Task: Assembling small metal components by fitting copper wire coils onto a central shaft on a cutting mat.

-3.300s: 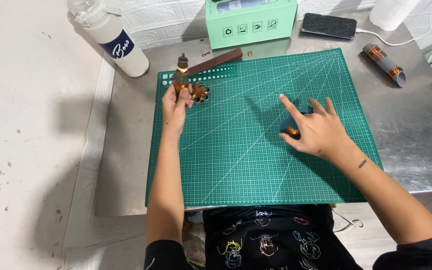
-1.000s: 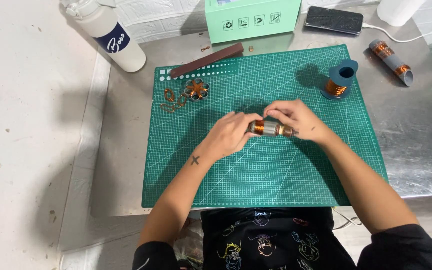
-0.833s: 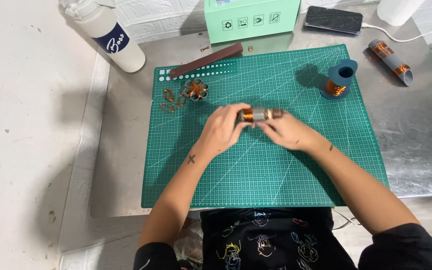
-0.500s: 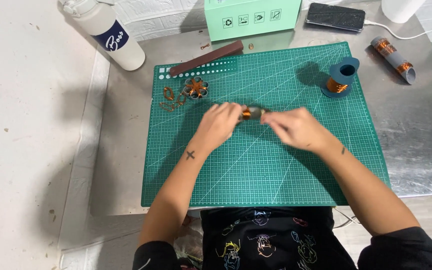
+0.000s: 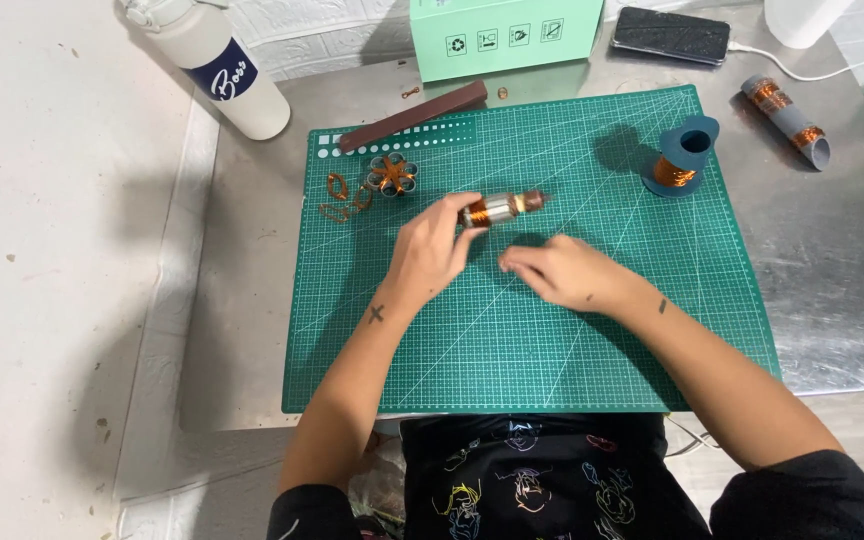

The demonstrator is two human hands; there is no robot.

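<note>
Setting: a steel counter (image 5: 832,300) against a white wall, carrying a green cutting mat (image 5: 552,330) that serves as the work area.

Grip: the left hand (image 5: 430,250) is closed around one end of a small motor armature (image 5: 497,207), fingertips pinching it so that the piece lies roughly level just above the mat, its copper-wound end and brown shaft tip pointing toward the person's right. The right hand (image 5: 562,272) is clear of the armature, just below it, fingers loosely curled and blurred; I cannot tell whether it pinches a strand of wire.

Progress, as judged: copper already shows on the armature, so winding appears under way rather than complete.

Surroundings: a blue spool of copper wire (image 5: 680,160) stands upright on the mat's far right. A wire flower shape (image 5: 392,175) and loose wire loops (image 5: 342,198) lie at far left, a brown bar (image 5: 414,115) beyond them. Off the mat are a white bottle (image 5: 217,65), a mint-green box (image 5: 505,35), a phone (image 5: 672,35) and a grey tube with copper bands (image 5: 787,122).
</note>
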